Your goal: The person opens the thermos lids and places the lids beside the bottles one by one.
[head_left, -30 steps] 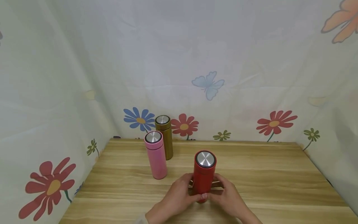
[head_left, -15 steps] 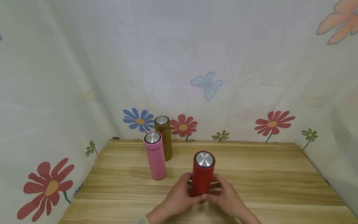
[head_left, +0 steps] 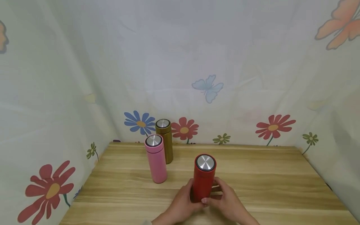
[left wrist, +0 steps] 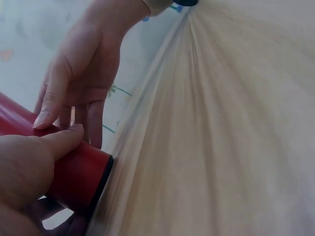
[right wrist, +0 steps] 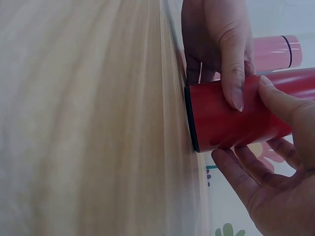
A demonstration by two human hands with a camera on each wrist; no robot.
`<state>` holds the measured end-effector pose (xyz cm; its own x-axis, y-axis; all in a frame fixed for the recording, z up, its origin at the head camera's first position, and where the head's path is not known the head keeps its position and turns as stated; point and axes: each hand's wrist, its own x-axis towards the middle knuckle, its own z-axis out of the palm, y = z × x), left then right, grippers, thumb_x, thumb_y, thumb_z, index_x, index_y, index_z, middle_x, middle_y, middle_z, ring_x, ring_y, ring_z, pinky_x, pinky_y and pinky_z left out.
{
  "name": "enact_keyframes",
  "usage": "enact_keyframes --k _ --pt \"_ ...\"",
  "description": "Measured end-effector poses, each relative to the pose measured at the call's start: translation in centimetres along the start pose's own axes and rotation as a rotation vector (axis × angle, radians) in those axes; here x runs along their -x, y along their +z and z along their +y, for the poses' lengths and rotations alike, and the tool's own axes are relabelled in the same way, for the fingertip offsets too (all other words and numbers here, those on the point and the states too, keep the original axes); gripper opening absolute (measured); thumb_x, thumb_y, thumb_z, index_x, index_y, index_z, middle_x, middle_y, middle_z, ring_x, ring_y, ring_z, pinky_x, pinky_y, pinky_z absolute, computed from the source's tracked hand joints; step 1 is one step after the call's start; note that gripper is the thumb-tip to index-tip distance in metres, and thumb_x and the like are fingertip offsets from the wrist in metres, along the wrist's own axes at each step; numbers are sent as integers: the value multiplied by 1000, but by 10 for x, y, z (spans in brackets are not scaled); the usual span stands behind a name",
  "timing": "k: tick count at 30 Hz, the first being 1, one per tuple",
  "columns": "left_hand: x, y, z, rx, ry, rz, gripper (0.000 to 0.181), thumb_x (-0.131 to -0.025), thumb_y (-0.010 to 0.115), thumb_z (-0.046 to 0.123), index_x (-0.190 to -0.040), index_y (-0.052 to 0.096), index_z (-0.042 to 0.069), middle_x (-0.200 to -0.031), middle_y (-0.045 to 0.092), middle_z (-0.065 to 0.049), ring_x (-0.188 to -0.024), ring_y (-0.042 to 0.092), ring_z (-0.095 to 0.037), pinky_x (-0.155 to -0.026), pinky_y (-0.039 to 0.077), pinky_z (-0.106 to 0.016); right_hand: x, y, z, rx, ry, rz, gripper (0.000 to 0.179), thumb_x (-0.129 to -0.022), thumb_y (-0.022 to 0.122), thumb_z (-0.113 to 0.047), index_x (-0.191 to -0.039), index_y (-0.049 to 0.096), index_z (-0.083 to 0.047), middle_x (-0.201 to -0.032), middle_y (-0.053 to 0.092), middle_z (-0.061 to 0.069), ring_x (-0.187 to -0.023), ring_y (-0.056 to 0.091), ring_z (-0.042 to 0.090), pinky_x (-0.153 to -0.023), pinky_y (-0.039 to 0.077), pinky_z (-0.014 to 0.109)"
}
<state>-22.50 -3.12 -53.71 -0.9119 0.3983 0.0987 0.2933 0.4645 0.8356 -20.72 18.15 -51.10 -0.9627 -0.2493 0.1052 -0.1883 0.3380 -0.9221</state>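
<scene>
A red vacuum flask (head_left: 203, 184) with a shiny silver lid top stands upright near the front of the table. My left hand (head_left: 181, 203) holds it low on its left side, thumb in front. On the right side my right hand (head_left: 229, 203) holds it, its thumb across the front close to the left thumb. In the right wrist view the flask's black base (right wrist: 193, 120) is at the tabletop; whether it fully touches cannot be told. The left hand's far fingers are partly hidden behind the flask. A pink flask (head_left: 157, 164) stands to the left.
Behind the pink flask, a gold flask (head_left: 168, 145) stands partly covered by it. The wood-grain table (head_left: 258, 175) ends at a white flower-printed curtain (head_left: 242, 103) at the back, with curtain on both sides too.
The head view has tilted slightly, so everything sits a little lower in it. My left thumb has slipped lower on the red flask. The pink and gold flasks have stayed put.
</scene>
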Motion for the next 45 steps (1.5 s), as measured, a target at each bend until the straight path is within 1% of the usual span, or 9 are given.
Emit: enact_keyframes --k 4,8,19,23,27,32,36,41,45 --pt "1 1 -2 -5 -13 -8 72 -81 83 56 -141 46 41 -130 66 8 -123 59 -15 -107 47 -44 1 1 0 1 6 -10 69 -81 90 -29 -139 56 -15 -122 67 13 -107 71 26 -90 61 36" --pt "1 1 -4 -18 -13 -7 71 -81 83 57 -140 46 42 -129 66 9 -122 59 -14 -106 47 -44 1 1 0 -2 16 -17 69 -82 89 -29 -140 55 -15 -123 66 13 -109 70 28 -90 61 35" --pt "0 -1 -3 -21 -14 -12 73 -82 82 56 -143 45 39 -129 66 6 -121 59 -16 -105 48 -46 -1 -1 -4 3 2 -21 71 -81 90 -28 -141 54 -15 -122 66 14 -109 69 30 -90 61 37" --pt "1 -2 -2 -39 15 3 74 -82 83 53 -144 46 37 -126 67 4 -118 61 -15 -102 49 -43 -2 -1 -5 11 -7 -23 71 -81 90 -29 -140 55 -15 -122 67 13 -109 69 30 -90 61 37" --pt "2 -2 0 -60 17 13 77 -83 83 53 -147 44 35 -126 67 1 -117 61 -17 -100 50 -43 0 0 -7 22 -15 -21 73 -80 91 -29 -141 54 -15 -123 67 12 -111 67 28 -91 61 38" --pt "2 -1 0 -52 -10 -4 78 -85 77 63 -149 43 34 -131 66 2 -123 59 -18 -105 48 -47 4 -3 -14 64 12 12 78 -78 92 -34 -143 51 -18 -132 65 7 -119 63 27 -97 58 43" --pt "1 0 -1 -32 -24 -19 78 -84 77 64 -149 41 37 -133 64 5 -124 58 -17 -107 48 -47 5 -7 -25 60 29 58 83 -78 92 -33 -147 49 -18 -139 63 4 -123 61 27 -99 57 44" --pt "1 -2 0 -3 -17 -25 77 -83 80 60 -147 41 40 -135 63 7 -125 58 -16 -107 47 -49 5 -12 -38 44 -16 104 84 -78 93 -28 -148 47 -18 -139 62 2 -122 61 26 -100 57 41" --pt "0 -2 0 5 -24 -37 77 -84 81 57 -147 41 41 -136 63 8 -124 58 -16 -107 48 -49 3 -16 -50 41 -38 128 82 -78 92 -27 -147 48 -22 -139 61 0 -124 60 25 -101 56 42"
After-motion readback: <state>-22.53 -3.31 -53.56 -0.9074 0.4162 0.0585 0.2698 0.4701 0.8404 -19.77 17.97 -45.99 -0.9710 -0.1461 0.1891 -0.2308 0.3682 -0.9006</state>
